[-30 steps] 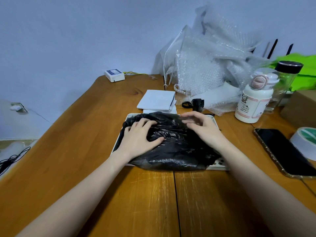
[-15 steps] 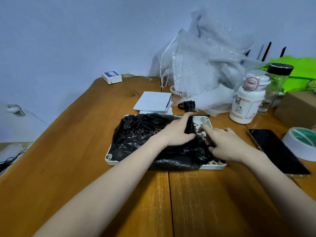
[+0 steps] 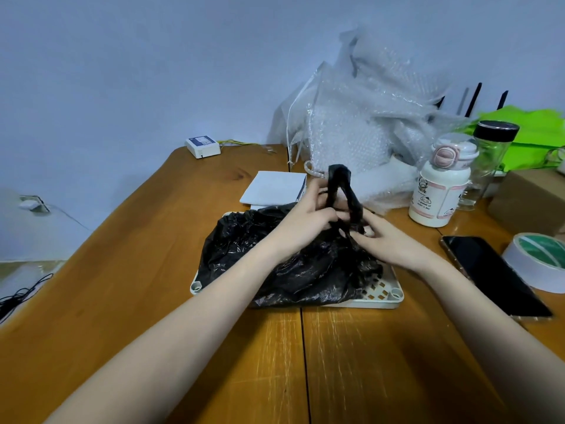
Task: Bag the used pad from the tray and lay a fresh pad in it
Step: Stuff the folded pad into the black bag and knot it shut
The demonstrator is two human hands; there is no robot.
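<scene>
Black bag (image 3: 275,258) is lying crumpled on the white tray (image 3: 385,298), covering most of it; only the tray's near-right corner with its cutout grid and the near-left corner are showing. Tray is sitting on the wooden table (image 3: 128,289). Bag's twisted handles (image 3: 339,188) are standing up in a loop above the far-right part of the tray. Left hand (image 3: 305,221) is gripping the handle strands, fingers curled around them. Right hand (image 3: 388,240) is pinching the strands from the other side, fingers curled tight on the plastic. Both hands are touching each other over the tray. Used pad is not visible, cannot tell if it is inside the bag. Folded white fresh pad (image 3: 275,188) is lying flat just behind the tray. Right of the tray: white bottle (image 3: 440,191), black phone (image 3: 492,273), tape roll (image 3: 538,261). Bubble wrap (image 3: 367,123) is piled behind the tray.
</scene>
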